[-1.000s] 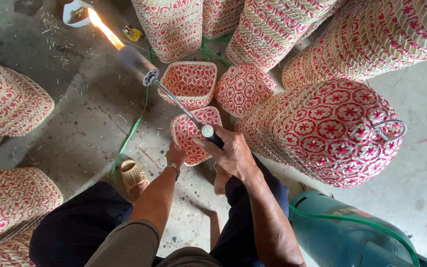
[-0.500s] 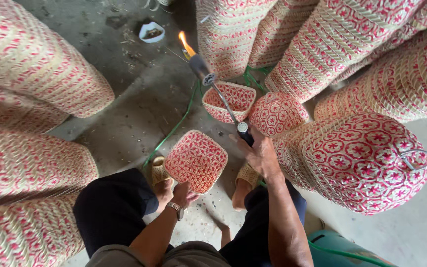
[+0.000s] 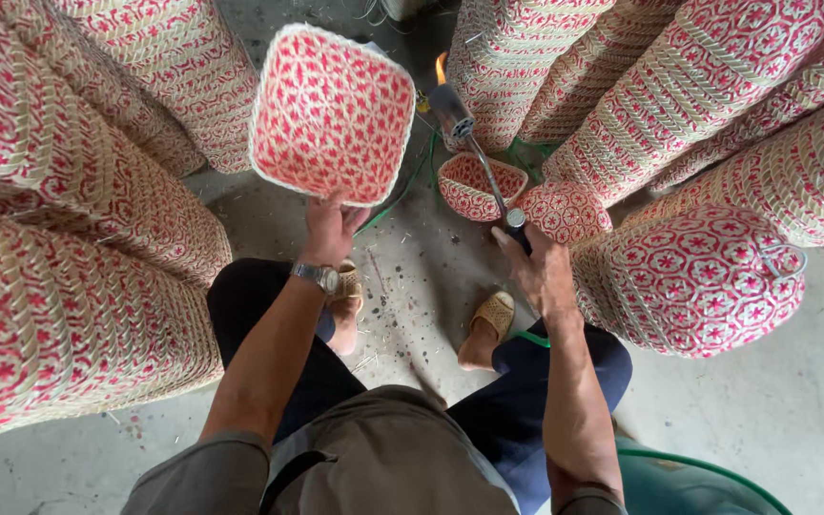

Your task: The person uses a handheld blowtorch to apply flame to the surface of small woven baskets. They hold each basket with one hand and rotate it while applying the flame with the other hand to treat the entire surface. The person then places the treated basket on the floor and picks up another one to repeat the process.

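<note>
My left hand (image 3: 331, 227) grips the lower rim of a square red-and-cream woven basket (image 3: 333, 114), raised with its bottom facing me. A metal watch sits on that wrist. My right hand (image 3: 538, 267) is closed around the black handle of a gas torch (image 3: 469, 138). Its metal tube points away from me, and a small orange flame burns at the nozzle. Beyond the torch, a similar small basket (image 3: 464, 191) lies open on the concrete floor, next to a round woven lid (image 3: 565, 212).
Stacks of red-and-cream woven baskets (image 3: 59, 219) crowd the left, and more baskets (image 3: 698, 105) fill the top right. A large domed basket (image 3: 693, 278) sits beside my right arm. A green hose (image 3: 708, 469) and a teal cylinder are at the lower right. My sandalled feet rest on concrete.
My left hand has lifted the square basket from floor level up and to the left. The torch has swung right of it, and its flame looks smaller.
</note>
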